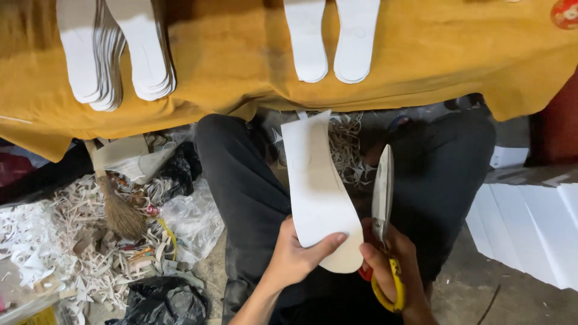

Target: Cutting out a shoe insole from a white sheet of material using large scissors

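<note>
Nearest, the left hand pinches the heel end of a white insole blank, thumb across its face, fingers closed behind it. Just right, the right hand is closed through the yellow handles of the scissors, blades up beside the blank. The sheet looks light and stiff yet bendable, best gripped near the cut. Farther off, insole stacks lie on the mustard-clothed desk; a round red label sits far right.

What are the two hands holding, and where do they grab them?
The left hand pinches the white insole cutout near its rounded lower end. The right hand grips the scissors by their yellow handles.
</note>
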